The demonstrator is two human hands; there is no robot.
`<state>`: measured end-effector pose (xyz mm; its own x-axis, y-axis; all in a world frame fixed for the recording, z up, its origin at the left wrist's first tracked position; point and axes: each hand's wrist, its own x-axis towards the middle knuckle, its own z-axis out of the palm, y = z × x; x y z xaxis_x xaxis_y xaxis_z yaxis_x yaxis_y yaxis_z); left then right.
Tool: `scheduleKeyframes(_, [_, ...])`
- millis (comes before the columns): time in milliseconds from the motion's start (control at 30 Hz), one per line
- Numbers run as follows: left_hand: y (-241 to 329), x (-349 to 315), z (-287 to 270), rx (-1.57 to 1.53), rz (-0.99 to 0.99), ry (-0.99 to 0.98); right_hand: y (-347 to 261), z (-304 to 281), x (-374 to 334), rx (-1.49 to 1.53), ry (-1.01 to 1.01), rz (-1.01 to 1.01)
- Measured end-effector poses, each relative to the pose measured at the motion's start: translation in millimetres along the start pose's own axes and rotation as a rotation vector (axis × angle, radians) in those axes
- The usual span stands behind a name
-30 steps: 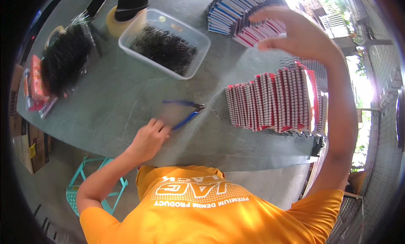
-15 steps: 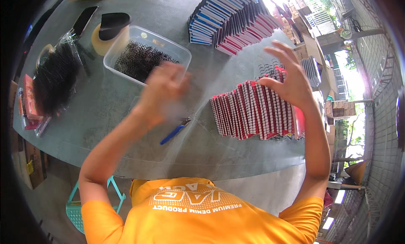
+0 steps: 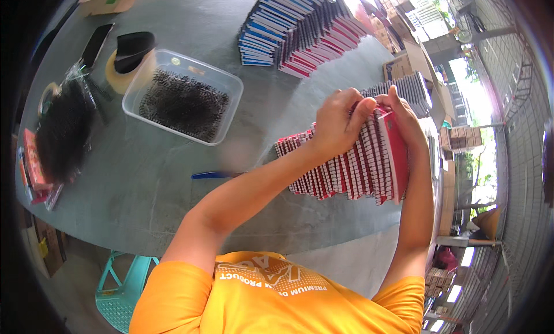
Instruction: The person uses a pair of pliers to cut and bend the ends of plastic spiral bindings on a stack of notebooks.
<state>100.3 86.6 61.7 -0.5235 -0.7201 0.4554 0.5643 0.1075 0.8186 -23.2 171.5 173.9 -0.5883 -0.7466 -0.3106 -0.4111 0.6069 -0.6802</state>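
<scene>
A row of red-covered spiral notebooks (image 3: 337, 172) stands on the table in front of me, bindings facing my side. At its right end, my right hand (image 3: 408, 123) curls its fingers over the top of the last red notebook (image 3: 396, 152). My left hand (image 3: 341, 121) meets it there from the left, fingers bent in and thumb raised beside the binding. Whatever the left fingertips pinch is hidden. Left of the row lies a blue-handled cutting tool (image 3: 212, 174), partly covered by my left forearm. A clear plastic box (image 3: 131, 105) holds many black wire coils (image 3: 184, 106).
Stacked blue-edged books (image 3: 277, 25) and pink-edged books (image 3: 323, 39) stand at the back, with grey-edged books (image 3: 407, 88) to the right. Tape rolls (image 3: 115, 74), a phone-like dark slab (image 3: 98, 42) and bagged black coils (image 3: 66, 129) occupy the left. A turquoise stool (image 3: 124, 288) stands below the table.
My left hand has moved right from the coil box to the last notebook. My right hand, spread before, has closed over that notebook's top. The view has shifted slightly.
</scene>
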Motion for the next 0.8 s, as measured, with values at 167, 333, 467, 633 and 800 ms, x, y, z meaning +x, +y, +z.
scheduleKeyframes(167, [-5.4,6.1,-9.1,0.082,0.120,0.061,-4.6,-2.6,-18.5,0.075,0.133,-0.156])
scheduleKeyframes(333, [3.9,19.8,-13.6,-0.083,0.148,0.058,59.7,5.3,-94.2,0.388,0.259,-0.331])
scheduleKeyframes(467, [18.3,37.5,-8.6,0.111,0.101,-0.198,109.2,71.5,-120.4,0.891,0.455,-0.484])
scheduleKeyframes(633, [14.4,40.7,-3.4,0.186,0.063,-0.074,95.9,108.3,-99.4,1.024,0.840,-0.542])
scheduleKeyframes(800, [14.7,34.5,-5.1,0.405,0.250,0.003,97.9,77.9,-107.6,0.882,0.604,-0.458])
